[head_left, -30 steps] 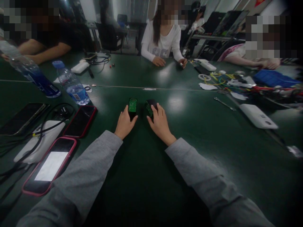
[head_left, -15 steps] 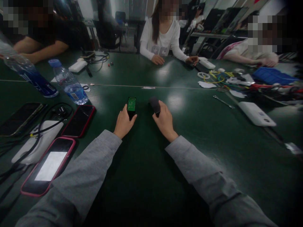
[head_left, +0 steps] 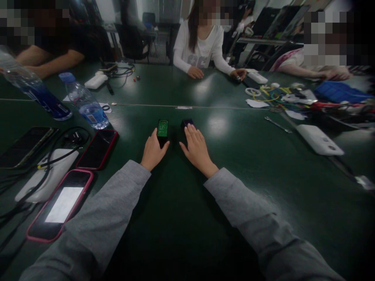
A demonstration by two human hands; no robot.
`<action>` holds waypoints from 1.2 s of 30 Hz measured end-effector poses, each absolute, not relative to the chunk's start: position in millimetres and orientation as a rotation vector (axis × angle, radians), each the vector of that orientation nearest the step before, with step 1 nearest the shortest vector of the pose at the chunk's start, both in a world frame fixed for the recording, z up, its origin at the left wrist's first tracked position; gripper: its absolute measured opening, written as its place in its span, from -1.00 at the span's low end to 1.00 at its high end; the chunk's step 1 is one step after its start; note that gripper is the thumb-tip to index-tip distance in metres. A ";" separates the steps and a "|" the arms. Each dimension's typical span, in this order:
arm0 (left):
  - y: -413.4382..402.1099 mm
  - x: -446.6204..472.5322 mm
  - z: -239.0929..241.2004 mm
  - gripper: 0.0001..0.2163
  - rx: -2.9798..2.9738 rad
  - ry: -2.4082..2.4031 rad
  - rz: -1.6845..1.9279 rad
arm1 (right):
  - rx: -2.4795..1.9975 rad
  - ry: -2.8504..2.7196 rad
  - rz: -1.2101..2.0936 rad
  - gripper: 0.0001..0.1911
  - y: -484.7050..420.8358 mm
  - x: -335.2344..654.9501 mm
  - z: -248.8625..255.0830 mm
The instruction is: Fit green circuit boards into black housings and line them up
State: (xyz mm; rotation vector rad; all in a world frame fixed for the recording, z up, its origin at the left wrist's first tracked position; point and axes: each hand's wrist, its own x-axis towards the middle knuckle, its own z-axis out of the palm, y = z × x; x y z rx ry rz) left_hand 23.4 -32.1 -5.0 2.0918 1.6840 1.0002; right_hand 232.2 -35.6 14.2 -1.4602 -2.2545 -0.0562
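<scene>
My left hand (head_left: 154, 151) is wrapped round the near end of a small black case with a green circuit board (head_left: 163, 128) face up at its top. The thumb lies on the near right side and the fingers on the left. To the right, a small dark box-shaped piece (head_left: 186, 123) rests on the table, partly hidden by fingers. My right hand (head_left: 199, 150) lies palm down at its near side, fingers stretched out and thumb spread to the left. The fingertips touch or overlap this piece, which shows an open-looking dark top.
At left are two water bottles (head_left: 92, 113), several phones (head_left: 98, 150), a white power bank (head_left: 48, 177) and black cables. On the right lie a wrench-like metal tool (head_left: 278, 125), a white device (head_left: 319, 139), tangled wires and a blue tray (head_left: 341, 93). People sit across the green table (head_left: 181, 214).
My right hand has let go of the dark piece, which now rests on the table with its top turned differently. The fingers have straightened. My left hand has kept its hold.
</scene>
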 end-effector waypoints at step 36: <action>-27.4 21.4 0.9 -0.51 1.921 1.712 1.275 | -1.509 -2.275 -0.138 -0.36 -36.2 232.0 12.7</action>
